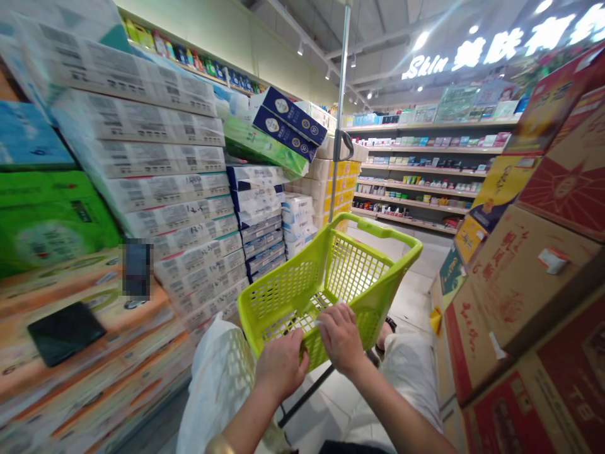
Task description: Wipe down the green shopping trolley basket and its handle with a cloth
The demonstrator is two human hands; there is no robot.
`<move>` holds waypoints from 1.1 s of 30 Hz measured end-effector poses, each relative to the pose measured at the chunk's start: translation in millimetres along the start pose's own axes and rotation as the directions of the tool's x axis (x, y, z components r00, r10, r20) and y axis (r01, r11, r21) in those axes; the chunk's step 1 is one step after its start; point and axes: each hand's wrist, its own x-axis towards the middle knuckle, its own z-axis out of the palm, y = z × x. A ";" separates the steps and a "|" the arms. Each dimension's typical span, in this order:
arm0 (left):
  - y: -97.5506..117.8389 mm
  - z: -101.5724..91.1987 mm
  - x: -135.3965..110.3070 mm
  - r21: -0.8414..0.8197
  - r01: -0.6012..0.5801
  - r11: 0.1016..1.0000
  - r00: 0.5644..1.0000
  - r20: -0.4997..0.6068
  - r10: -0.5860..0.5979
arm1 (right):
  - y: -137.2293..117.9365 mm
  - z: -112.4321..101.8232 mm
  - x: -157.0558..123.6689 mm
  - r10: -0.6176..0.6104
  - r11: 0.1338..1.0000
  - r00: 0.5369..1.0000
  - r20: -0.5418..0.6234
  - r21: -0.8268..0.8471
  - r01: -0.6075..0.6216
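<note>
A lime-green plastic shopping basket (378, 318) with perforated walls stands tilted in front of me, between my knees. My left hand (282, 362) is closed over its near rim, fingers curled on the edge. Just to the right, my right hand (339, 334) grips the same rim, its fingers bent over toward the inside. A small white patch shows by the right fingertips; I cannot tell what it is. Through the lattice, the basket's floor shows no goods. A metal pole (341, 82) with a dark loop handle rises at the basket's far left side.
Stacked tissue packs (174, 183) line the left. On a nearer orange stack (142, 340) lie a black flat object (66, 333) and a blurred-out item (137, 269). Cardboard cartons (529, 277) crowd the right. Shelves of small products (425, 150) stand at the back.
</note>
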 end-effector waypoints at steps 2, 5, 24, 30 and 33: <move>-0.7 -0.4 0.3 -0.008 -0.007 1.000 1.000 -0.004 0.007 | -10.0 3.3 -5.2 -0.097 0.995 0.993 0.067 0.032 0.095; -3.6 -1.2 -0.1 -0.009 -0.014 1.000 1.000 0.000 0.014 | 1.7 -2.8 -5.0 -0.152 0.988 0.984 0.090 0.017 0.151; -29.6 -3.5 10.6 0.024 -0.025 0.999 1.000 0.004 0.025 | 47.4 -21.1 10.5 0.000 0.987 1.000 -0.019 -0.161 -0.003; -33.1 -11.9 13.8 0.074 -0.009 0.997 0.999 -0.045 0.012 | 46.6 -22.0 16.2 0.095 0.970 0.992 -0.082 -0.215 -0.111; -18.9 -10.5 16.6 0.098 -0.003 0.995 0.985 -0.170 0.020 | 17.9 -2.6 12.5 0.070 0.985 0.997 -0.035 -0.152 -0.075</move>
